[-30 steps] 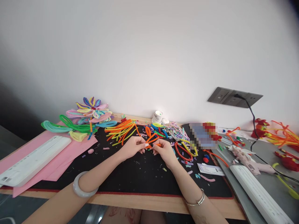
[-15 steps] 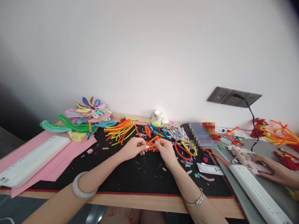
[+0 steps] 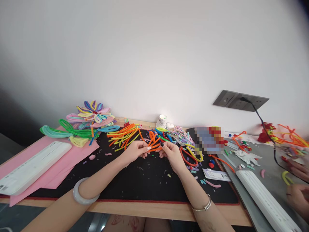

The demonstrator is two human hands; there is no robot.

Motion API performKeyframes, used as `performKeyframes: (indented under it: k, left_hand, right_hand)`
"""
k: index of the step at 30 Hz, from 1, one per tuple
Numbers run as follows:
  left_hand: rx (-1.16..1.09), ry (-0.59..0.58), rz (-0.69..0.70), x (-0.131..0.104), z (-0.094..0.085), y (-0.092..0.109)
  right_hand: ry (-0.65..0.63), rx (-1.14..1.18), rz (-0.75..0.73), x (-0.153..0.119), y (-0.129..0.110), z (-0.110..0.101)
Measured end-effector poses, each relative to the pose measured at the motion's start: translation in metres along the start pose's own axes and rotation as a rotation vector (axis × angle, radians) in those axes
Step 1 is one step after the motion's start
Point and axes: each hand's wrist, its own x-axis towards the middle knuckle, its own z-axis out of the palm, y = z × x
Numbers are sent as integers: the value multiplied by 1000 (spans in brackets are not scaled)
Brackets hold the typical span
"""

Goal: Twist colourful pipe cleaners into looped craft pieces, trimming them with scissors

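Note:
Between my two hands are several orange pipe cleaners, gathered at the left and fanned apart toward the right. My left hand pinches their left ends between thumb and fingers. With curled fingers, my right hand grips the right side of the same strands. Both hands hover just over the black mat. Just left of them lies a pile of orange and yellow pipe cleaners. Short cut pieces and a red loop lie on the right.
A pipe-cleaner flower and green loops rest by pink sheets at the left. White power strips lie on both sides. A white cup stands by the wall. Another person's hands are at the far right.
The orange strands between my hands now fan wider, and my hands have shifted slightly. At the right, the other person's hand has drawn back with the pinkish item.

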Motion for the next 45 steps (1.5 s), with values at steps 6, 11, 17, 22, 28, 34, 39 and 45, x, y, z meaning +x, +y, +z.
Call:
performKeyframes:
  k: [6,11,17,22,28,34,39,45]
  left_hand:
    - [-11,-31,14,0,2,-2]
    - [82,-134,14,-1,2,-3]
    - [157,-246,-49,-2,-2,-3]
    - [184,-336,-70,-5,-4,-1]
    - [58,-245,-102,-5,0,1]
    - [132,-217,-14,-4,3,-1]
    - [208,-150,55,-5,4,-1]
    - [349,-221,174,-6,3,1]
  right_hand:
    - [-98,98,104,-3,4,9]
    - [-94,53,97,-3,8,8]
    - [-131,-58,48,-4,6,2]
    - [-126,-110,36,-3,1,3]
    - [-44,-56,13,-3,0,6]
    - [-59,-110,-11,-4,2,9]
    - [12,-109,22,-4,0,9]
    - [7,-169,1,-5,2,7]
